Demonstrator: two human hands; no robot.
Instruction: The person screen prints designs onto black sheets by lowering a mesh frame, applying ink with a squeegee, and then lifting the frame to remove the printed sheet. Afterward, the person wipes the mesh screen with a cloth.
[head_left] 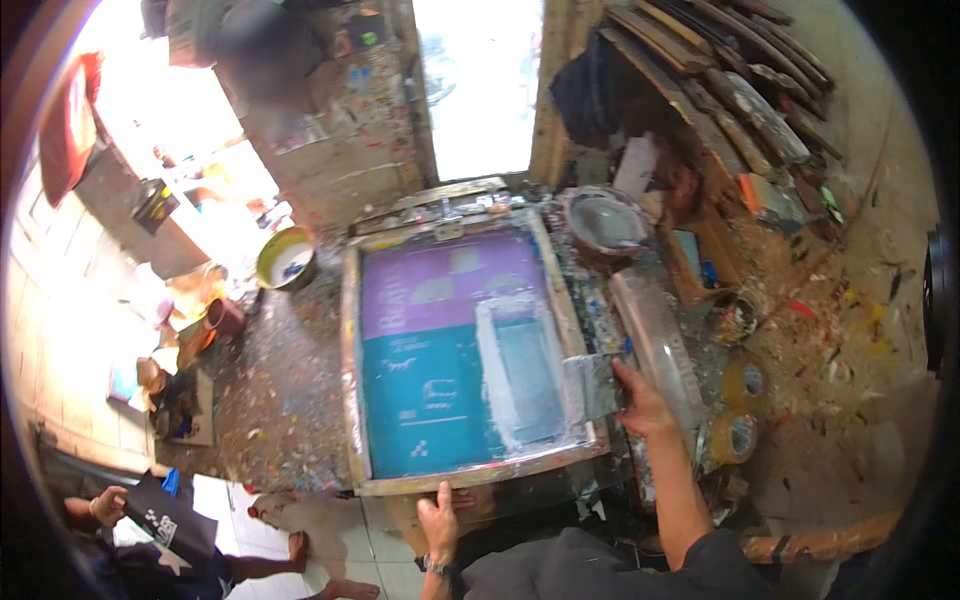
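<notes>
A wooden-framed printing screen [350, 400] lies before me on the workbench, its mesh purple at the far part and teal at the near part. White paste [492, 370] is smeared around a pale rectangle on the mesh's right side. My left hand [438, 522] holds the near edge of the frame, thumb on top and fingers partly hidden beneath. Over the frame's right rail, my right hand [645, 402] grips a flat grey scraper [598, 386] with whitish smears. Metal hinge clamps [450, 212] sit at the frame's far end.
A yellow-rimmed tub [286, 258] stands left of the screen, a grey paint bucket [606, 222] beyond its right corner. Tape rolls [734, 437] and a clear plastic piece [655, 345] lie to the right. Wooden strips [750, 100] are stacked far right. At lower left, another person holds a dark printed sheet [170, 520].
</notes>
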